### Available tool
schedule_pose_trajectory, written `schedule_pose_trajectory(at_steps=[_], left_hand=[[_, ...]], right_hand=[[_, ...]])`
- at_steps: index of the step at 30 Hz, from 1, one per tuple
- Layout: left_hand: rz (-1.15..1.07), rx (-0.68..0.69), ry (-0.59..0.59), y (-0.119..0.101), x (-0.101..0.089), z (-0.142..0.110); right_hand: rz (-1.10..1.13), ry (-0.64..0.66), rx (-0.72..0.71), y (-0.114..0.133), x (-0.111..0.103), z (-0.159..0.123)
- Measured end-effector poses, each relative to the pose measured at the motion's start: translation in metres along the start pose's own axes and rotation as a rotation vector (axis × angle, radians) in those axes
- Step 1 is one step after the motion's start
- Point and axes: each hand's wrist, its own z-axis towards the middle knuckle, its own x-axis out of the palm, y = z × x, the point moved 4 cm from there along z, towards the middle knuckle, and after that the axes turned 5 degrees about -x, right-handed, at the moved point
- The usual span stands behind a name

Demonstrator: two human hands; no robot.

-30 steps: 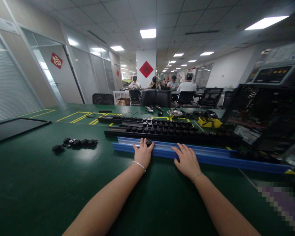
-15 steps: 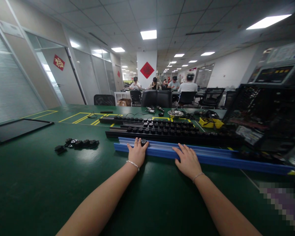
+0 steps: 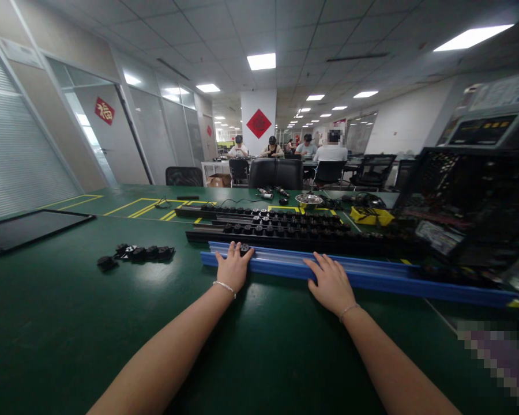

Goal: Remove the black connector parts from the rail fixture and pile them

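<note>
Positioning, I judge: my left hand [image 3: 232, 270] grasps a round black part [image 3: 244, 249] on the long glossy blue rail [image 3: 281, 268]; my right hand [image 3: 332, 283], fingers released, should brace.

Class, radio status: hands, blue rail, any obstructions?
Left hand holding black module on blue rail. Right hand on rail. Black rails beyond, not blocking.

From here I see a black-framed panel [image 3: 34, 226] at the frame's left edge on the green surface [image 3: 90, 323]; right of centre, a metal bowl [image 3: 308, 200] and yellow tray [image 3: 379, 218]; upper middle, a red diamond poster [image 3: 258, 123].
</note>
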Motion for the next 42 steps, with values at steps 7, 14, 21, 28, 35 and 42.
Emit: schedule_pose_trajectory(at_steps=[7,14,21,28,35,42], left_hand=[[-0.011,-0.038,0.004,0.018,0.005,0.001],[-0.007,-0.058,0.003,0.034,0.007,0.002],[0.016,-0.084,0.01,0.051,0.007,0.002],[0.002,-0.118,0.001,0.072,0.013,0.003],[0.026,-0.127,-0.02,0.099,0.017,0.006],[0.025,-0.116,-0.029,0.113,0.018,0.006]], right_hand=[[-0.008,0.003,0.0,0.0,0.0,0.0],[-0.012,0.002,0.002,-0.001,0.001,0.0],[-0.025,-0.012,-0.008,-0.001,0.002,0.0],[-0.028,-0.009,-0.006,-0.001,0.001,0.0],[-0.027,-0.007,-0.006,-0.001,0.002,0.0],[-0.021,0.003,-0.001,-0.002,0.003,0.0]])
